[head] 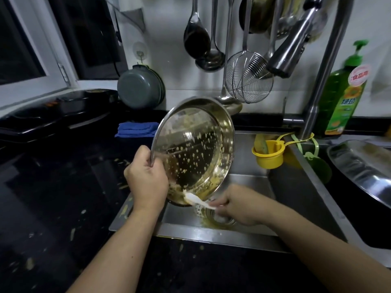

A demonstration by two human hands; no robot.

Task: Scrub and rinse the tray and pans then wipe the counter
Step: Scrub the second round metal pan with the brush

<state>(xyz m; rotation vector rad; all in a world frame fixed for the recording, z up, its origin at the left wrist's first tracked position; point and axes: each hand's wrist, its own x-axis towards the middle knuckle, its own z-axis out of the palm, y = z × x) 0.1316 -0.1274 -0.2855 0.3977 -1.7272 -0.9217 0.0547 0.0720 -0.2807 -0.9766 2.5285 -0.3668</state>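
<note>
Two hands at the sink [249, 233], forearms reaching in from the bottom edge. Counter [53, 208] nearest, dark, flecked with batter-like bits, not wiped yet. Left hand [147, 180] curls over the rim of the pan [194, 153], holding it tilted over the basin, open side toward camera, inside spotted with yellowish residue. Right hand [234, 205] pinches a white spoon [197, 200] whose bowl touches the pan's low edge, right above the drain [220, 217]. Looks like scraping leftovers out, the pre-scrub step, so the task is early. Next probably needs the spoon run along the low wall, then water and soap. Tray [364, 166] sits at right, soiled, untouched. Farther back: yellow cup [268, 154] on the sink edge, blue cloth [135, 129], soap bottle [344, 96], faucet [292, 45] with no water visible
</note>
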